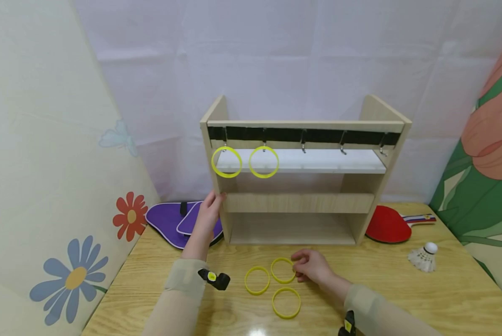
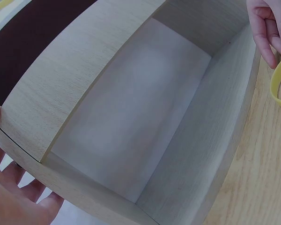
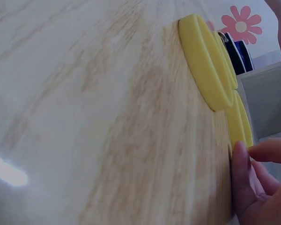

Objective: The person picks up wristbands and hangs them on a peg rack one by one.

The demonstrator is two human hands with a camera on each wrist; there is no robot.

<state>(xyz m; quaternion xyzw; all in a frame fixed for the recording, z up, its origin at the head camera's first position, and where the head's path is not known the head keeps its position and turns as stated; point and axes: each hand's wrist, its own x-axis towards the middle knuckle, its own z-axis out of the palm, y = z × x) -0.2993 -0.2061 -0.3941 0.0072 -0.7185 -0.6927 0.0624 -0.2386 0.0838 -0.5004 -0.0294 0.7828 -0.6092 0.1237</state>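
Note:
My left hand (image 1: 210, 211) grips the left side panel of a small wooden shelf (image 1: 299, 204). In the left wrist view its thumb lies at the panel's front edge and its fingers (image 2: 35, 190) on the outer side. On the table in front, my right hand (image 1: 314, 267) has its thumb and forefinger at the right edge of a yellow ring (image 1: 272, 270) and seems to pinch it. Beside that ring lie a second yellow ring (image 1: 245, 281) and a third yellow ring (image 1: 286, 318). Two more hang from the shelf's left hooks, a yellow ring (image 1: 213, 165) and its neighbour ring (image 1: 251, 165).
Metal hooks (image 1: 303, 142) run along a black strip (image 1: 324, 135) on the shelf's upper front; the three at the right bear no ring. Purple bat cases (image 1: 164, 217) lie left of the shelf. A red table tennis bat (image 1: 388, 225) and a shuttlecock (image 1: 423, 259) lie right.

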